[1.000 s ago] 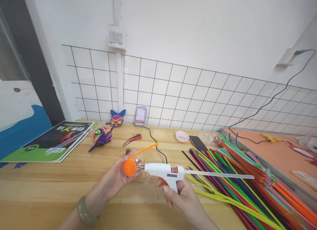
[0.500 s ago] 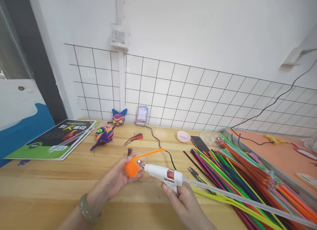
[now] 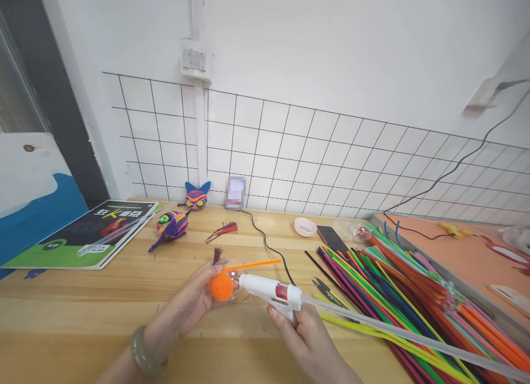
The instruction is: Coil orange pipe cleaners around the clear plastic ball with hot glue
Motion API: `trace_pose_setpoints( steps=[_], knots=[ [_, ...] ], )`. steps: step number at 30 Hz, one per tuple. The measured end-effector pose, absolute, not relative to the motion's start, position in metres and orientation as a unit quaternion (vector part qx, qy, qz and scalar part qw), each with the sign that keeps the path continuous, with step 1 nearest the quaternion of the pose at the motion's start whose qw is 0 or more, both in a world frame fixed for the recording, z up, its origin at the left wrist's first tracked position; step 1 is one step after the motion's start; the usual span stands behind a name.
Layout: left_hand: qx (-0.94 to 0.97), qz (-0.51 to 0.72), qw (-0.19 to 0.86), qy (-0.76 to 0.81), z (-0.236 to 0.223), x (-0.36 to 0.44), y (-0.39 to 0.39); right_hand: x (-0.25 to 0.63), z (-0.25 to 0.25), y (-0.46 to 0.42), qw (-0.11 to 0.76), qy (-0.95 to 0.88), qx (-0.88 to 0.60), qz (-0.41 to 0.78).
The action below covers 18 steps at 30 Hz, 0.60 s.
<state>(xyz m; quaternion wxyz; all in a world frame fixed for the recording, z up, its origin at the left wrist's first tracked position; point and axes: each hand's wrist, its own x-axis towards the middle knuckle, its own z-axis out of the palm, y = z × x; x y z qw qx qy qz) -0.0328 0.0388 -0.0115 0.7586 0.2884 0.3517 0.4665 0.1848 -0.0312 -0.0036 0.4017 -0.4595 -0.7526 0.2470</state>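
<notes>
My left hand (image 3: pixel 197 296), with a bracelet at the wrist, grips a clear plastic ball (image 3: pixel 236 261) that has an orange pipe cleaner (image 3: pixel 221 286) wound in a flat coil on its near side. The loose end of the pipe cleaner points out to the right. A dark tassel (image 3: pixel 217 255) shows just behind my fingers. Closed around the handle of a white hot glue gun (image 3: pixel 265 289), my right hand (image 3: pixel 308 340) keeps the nozzle at the ball beside the coil. From the gun's back a long glue stick (image 3: pixel 397 332) runs to the right.
Many coloured pipe cleaners (image 3: pixel 397 284) lie at the right, beside small scissors (image 3: pixel 325 289). Farther back are a pink dish (image 3: pixel 305 227), a dark phone (image 3: pixel 332 239) and a clear plastic shell (image 3: pixel 359 232). Two striped ornaments (image 3: pixel 171 225) and a magazine (image 3: pixel 89 238) are at the left.
The loose end of the orange pipe cleaner has tipped lower and lies flatter. Both hands keep their grips, and the view has shifted slightly.
</notes>
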Motion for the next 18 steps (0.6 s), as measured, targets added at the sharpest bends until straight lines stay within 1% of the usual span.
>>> trace_pose_setpoints(
  steps=[11,18],
  knots=[
    [0.281,0.461,0.758,0.364,-0.0117,-0.0327,0.0401,0.184,-0.002,-0.0326,0.394,-0.753,-0.471,0.235],
    [0.292,0.457,0.77,0.336,-0.0093,-0.032,0.0382,0.1842,-0.0016,-0.034,0.4,-0.755,-0.469,0.225]
  ],
)
